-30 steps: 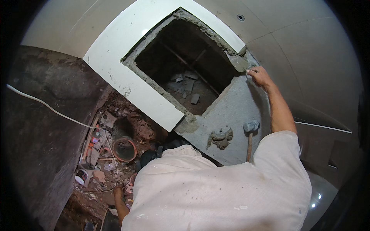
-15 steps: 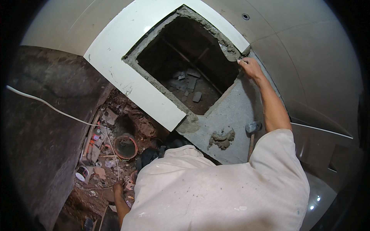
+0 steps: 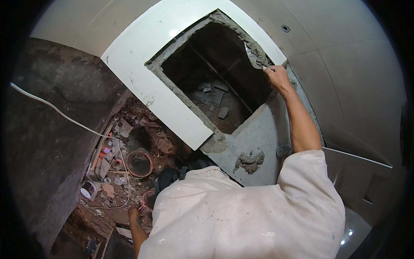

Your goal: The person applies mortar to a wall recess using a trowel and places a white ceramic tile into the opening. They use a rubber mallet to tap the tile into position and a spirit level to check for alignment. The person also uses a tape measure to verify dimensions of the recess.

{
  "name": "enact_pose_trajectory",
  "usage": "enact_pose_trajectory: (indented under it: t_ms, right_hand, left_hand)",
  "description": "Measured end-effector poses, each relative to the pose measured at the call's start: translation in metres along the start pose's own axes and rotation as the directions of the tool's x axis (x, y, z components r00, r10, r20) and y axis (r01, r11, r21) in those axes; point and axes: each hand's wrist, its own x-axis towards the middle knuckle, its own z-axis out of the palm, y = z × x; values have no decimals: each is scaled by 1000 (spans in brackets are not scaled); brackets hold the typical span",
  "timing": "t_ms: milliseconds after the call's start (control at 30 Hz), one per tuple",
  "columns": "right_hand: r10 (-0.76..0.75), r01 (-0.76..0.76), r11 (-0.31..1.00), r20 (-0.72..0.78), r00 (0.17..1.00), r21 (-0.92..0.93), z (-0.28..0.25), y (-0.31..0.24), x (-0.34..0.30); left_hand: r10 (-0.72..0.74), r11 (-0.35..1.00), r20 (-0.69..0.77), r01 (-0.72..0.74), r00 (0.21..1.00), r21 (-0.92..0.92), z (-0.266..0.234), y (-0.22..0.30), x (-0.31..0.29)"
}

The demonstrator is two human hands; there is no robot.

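Note:
My right hand (image 3: 277, 77) is closed at the right side of a square opening (image 3: 207, 47), pinching the edge of a thin, shiny, rounded sheet (image 3: 254, 59). Wet grey mortar (image 3: 260, 55) lies beside that sheet, along the opening's rough rim. A white slab (image 3: 168, 105) borders the opening on its left and far sides. Low at my left side hangs my left hand (image 3: 134, 213), over the rubble floor; its fingers are too dark and small to read. A mortar heap (image 3: 250, 162) sits on the grey concrete surface (image 3: 263, 129) near my body.
By my right sleeve lies a hammer (image 3: 283, 151), its handle mostly covered. Broken pieces (image 3: 217, 93) lie down inside the opening. Left on the rubble stand an orange-rimmed bucket (image 3: 139, 163) and a can (image 3: 88, 190). A white cable (image 3: 56, 113) crosses there. Tiled wall (image 3: 340, 77) rises at right.
My right hand and the thin sheet have shifted slightly left and farther along the opening's rim. The hammer is now more hidden by my arm and sleeve. My view has shifted a little.

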Motion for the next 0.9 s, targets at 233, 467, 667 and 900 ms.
enact_pose_trajectory:
  t_ms: [233,467,667,900]
  right_hand:
    - [35,-38,999,-96,995,-29,16,-24,8]
    - [-104,90,992,-167,981,-85,13,-28,-3]
    - [27,-26,999,42,999,-25,-2,-66,32]
    - [164,-212,909,159,974,360,22,-82,52]
  left_hand:
    - [-49,997,-20,47,999,-67,5,-9,4]
    - [-24,998,21,25,999,-56,11,3,-11]
    - [14,983,-20,-17,1000,-181,4,-17,6]
    - [72,993,67,-65,995,-99,1,-38,28]
